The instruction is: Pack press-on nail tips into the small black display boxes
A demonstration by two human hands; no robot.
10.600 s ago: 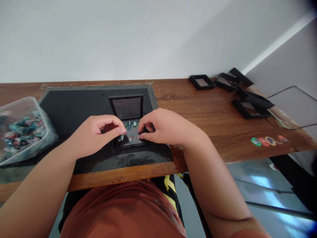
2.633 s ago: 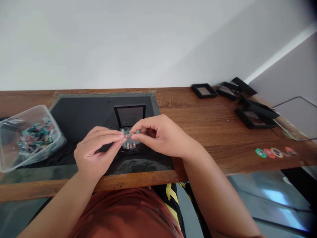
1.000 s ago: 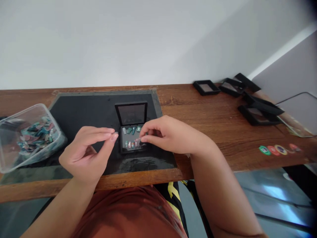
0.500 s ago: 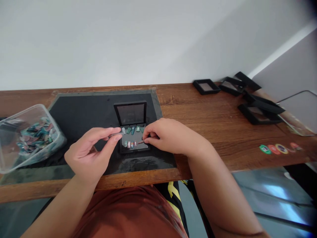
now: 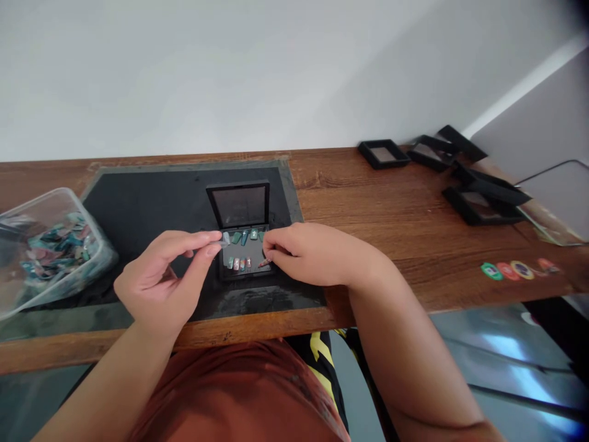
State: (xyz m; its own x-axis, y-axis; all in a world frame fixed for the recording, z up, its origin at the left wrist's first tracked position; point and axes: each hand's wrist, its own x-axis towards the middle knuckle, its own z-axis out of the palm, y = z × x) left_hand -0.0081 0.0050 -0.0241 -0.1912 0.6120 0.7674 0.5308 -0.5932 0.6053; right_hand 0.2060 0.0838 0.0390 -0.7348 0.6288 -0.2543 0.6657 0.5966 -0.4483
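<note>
Pinching a pale strip (image 5: 224,244) in the left hand (image 5: 161,279), at 9 o'clock of the open black case (image 5: 251,250). Seemingly at the placing step: gripping a reddish piece (image 5: 264,263) in the right hand (image 5: 317,253), at the case's 4 o'clock. Probably calling for alignment with the lower row (image 5: 236,264), then release.

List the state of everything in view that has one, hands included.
Black case in the middle: open, lid raised.
Upper-row pieces: lying inside, right end partly hidden.
Lower-row pieces: lying side by side inside.
Left hand: pinching a pale piece.
Right hand: pinching a small reddish piece.
Plastic tub: uncovered, partly filled.
Far-right black case: partly open.
Coloured discs: lying in a row.
</note>
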